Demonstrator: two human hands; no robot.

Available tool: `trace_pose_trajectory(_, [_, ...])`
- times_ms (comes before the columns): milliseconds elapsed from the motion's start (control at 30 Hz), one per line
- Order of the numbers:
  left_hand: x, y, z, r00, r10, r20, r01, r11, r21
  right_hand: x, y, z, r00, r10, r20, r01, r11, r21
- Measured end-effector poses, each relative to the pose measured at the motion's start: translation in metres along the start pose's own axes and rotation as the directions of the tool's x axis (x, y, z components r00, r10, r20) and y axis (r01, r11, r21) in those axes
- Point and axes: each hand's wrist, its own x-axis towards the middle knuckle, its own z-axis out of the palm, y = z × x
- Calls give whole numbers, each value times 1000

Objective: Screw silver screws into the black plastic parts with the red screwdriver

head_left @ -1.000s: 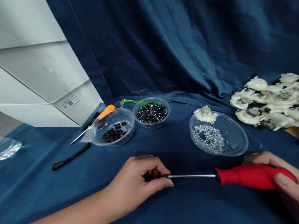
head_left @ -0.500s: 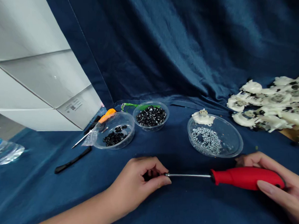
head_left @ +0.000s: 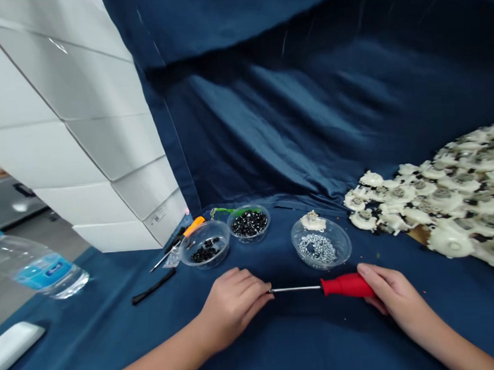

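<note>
Tabletop (head_left: 297, 345), blue-draped, carries everything noted here. White box stack (head_left: 96, 143) stands at far left; pile of cream plastic parts (head_left: 446, 194) spreads at far right. Water bottle (head_left: 48, 271) lies tilted at left, before the boxes. My hands are apart, joined only by the red screwdriver (head_left: 345, 285), level in front of me: right hand (head_left: 396, 294) wraps the handle's rear end, left hand (head_left: 235, 302) is curled closed at the shaft's tip, contents hidden. Beyond are three clear bowls: screw bowl (head_left: 344, 245) nearer my right, two others left of it. Black strip (head_left: 153, 286) lies left of my left hand. Single cream part (head_left: 313, 221) sits at the screw bowl's far edge. Silver screws (head_left: 316, 248) fill that bowl's floor partly.
</note>
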Motion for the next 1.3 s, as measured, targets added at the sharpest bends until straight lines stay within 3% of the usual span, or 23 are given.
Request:
trace_pose_trajectory(100, [11, -2, -19, 986, 166, -26, -157, 964, 215, 7, 3, 0, 999, -35, 35, 33, 998, 52])
trace_pose_trajectory(200, [29, -10, -43, 977, 207, -51, -184, 940, 287, 12, 5, 2, 995, -80, 68, 73, 993, 97])
trace_pose_trajectory(267, [46, -20, -60, 990, 135, -48, -120, 963, 240, 14, 6, 4, 993, -88, 78, 78, 989, 123])
trace_pose_trajectory(367, [78, -44, -81, 997, -76, -27, 79, 987, 137, 16, 10, 5, 994, -89, 55, 80, 984, 159])
trace_pose_trajectory(500, [110, -88, -89, 974, -224, -36, 226, 967, 117, 20, 15, 5, 995, -98, -17, 100, 973, 209])
trace_pose_trajectory(600, [112, -118, -85, 950, -306, 60, 303, 951, 59, 22, 18, 6, 994, -110, -21, 112, 966, 234])
trace_pose_trajectory(700, [99, -133, -81, 913, -399, 87, 399, 917, 15, 22, 19, 7, 993, -119, 1, 115, 962, 247])
trace_pose_trajectory(867, [85, -131, -84, 873, -487, 18, 488, 872, -47, 20, 18, 7, 993, -114, 6, 109, 963, 247])
trace_pose_trajectory(1000, [96, -119, -86, 863, -499, -77, 498, 866, -38, 19, 16, 5, 994, -108, 22, 100, 968, 232])
trace_pose_trajectory(1067, [102, -113, -85, 868, -491, -71, 492, 870, -10, 18, 15, 3, 993, -111, 38, 100, 968, 230])
trace_pose_trajectory(1200, [104, -107, -84, 881, -443, 167, 441, 896, 53, 16, 12, 3, 993, -113, 33, 101, 963, 248])
trace_pose_trajectory(1300, [93, -109, -92, 830, -433, 352, 426, 899, 100, 16, 10, 4, 994, -100, 34, 87, 955, 284])
